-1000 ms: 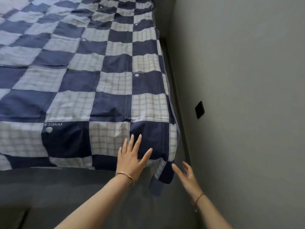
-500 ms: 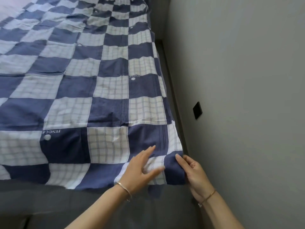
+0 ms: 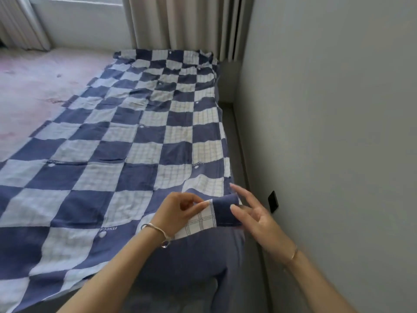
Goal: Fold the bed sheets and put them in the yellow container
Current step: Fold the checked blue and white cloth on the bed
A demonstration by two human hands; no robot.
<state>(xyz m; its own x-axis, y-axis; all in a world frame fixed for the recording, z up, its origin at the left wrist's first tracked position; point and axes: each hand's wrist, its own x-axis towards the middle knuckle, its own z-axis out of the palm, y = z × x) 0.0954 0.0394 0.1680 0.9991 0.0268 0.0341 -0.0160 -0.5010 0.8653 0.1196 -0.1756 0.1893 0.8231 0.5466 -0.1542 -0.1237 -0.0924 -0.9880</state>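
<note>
A blue-and-white checked bed sheet (image 3: pixel 135 141) lies spread flat over the bed, reaching back to the curtains. Its near right corner (image 3: pixel 216 213) is lifted off the bed and folded upward. My left hand (image 3: pixel 178 211) pinches the white checked edge of that corner between thumb and fingers. My right hand (image 3: pixel 252 215) is just to the right, fingers straight and spread, with fingertips touching the blue part of the corner. The plain blue underside of the sheet (image 3: pixel 194 258) hangs below my hands. No yellow container is in view.
A grey wall (image 3: pixel 338 132) runs close along the bed's right side, with a black socket (image 3: pixel 273 201) low on it. Beige curtains (image 3: pixel 180 23) hang at the far end. A bare pinkish mattress (image 3: pixel 40 91) shows to the left of the sheet.
The sheet's near right corner has come up off the bed end. My left hand went from lying flat to pinching its edge. The view has tilted up toward the curtains.
</note>
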